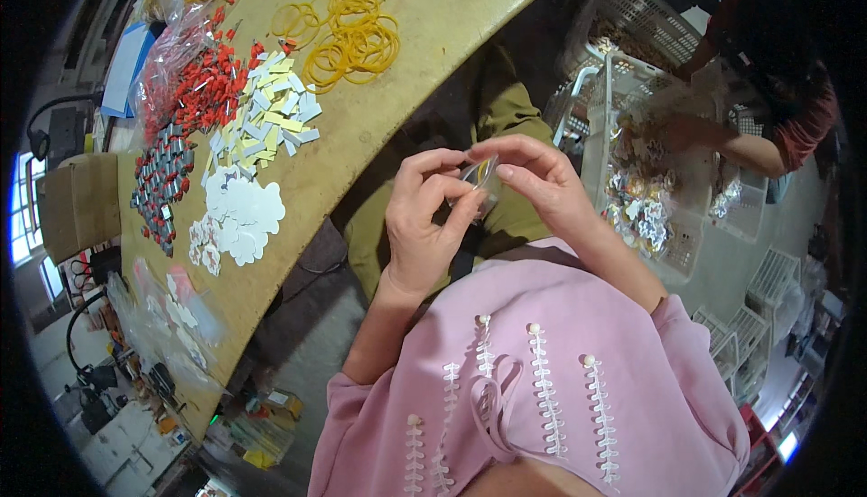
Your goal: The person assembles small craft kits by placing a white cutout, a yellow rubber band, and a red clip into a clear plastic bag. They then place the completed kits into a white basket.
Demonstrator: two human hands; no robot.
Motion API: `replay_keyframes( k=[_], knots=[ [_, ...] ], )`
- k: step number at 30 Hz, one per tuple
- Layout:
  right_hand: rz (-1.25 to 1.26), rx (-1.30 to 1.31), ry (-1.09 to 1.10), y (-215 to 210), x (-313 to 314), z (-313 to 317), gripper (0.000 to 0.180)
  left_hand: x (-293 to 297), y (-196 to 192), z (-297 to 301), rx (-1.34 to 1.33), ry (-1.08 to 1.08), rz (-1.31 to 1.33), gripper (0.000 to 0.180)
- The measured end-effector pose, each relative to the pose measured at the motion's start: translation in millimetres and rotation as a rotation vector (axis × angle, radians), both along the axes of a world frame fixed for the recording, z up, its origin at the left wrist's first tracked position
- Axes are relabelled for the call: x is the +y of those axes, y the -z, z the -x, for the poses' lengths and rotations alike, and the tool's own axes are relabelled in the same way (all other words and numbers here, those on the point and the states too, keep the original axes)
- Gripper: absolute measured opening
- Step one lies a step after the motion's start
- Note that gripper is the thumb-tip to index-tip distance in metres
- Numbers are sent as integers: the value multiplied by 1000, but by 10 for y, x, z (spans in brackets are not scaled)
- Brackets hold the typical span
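Observation:
Above my lap, both hands are closed on a small clear plastic bag (479,175) with something yellow showing in it; the rest of its contents I cannot make out. My left hand (426,213) pinches the bag's near side between thumb and fingers. On its far right edge, my right hand (535,181) grips with thumb and forefinger. To the left on the table (298,217) lie yellow rubber bands (361,50), a heap of small red parts (194,86), pale yellow and white slips (271,113), grey cylindrical pieces (163,181) and white scalloped cutouts (244,217).
Clear plastic bags (176,316) lie at the table's near left, by a cardboard box (81,204). At the right, another person's arm (754,149) reaches over white plastic crates (668,235) holding many small packets. The table's curved edge runs close to my left hand.

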State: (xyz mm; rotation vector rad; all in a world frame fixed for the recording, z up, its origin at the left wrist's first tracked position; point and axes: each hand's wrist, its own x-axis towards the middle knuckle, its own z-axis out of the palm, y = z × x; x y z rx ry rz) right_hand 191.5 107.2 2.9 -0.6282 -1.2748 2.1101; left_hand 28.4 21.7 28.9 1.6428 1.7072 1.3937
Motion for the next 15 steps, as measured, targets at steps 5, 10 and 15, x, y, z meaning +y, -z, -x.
replay_keyframes(
  k=[5,10,15],
  knots=[
    [-33,-25,62,15,-30,7,16,-69,34,-2,27,-6,-54,20],
    [-7,-15,61,38,-21,7,11,-18,39,56,101,117,-143,20],
    [7,-28,104,14,13,23,8,-35,-25,42,185,89,-63,17]
  ],
)
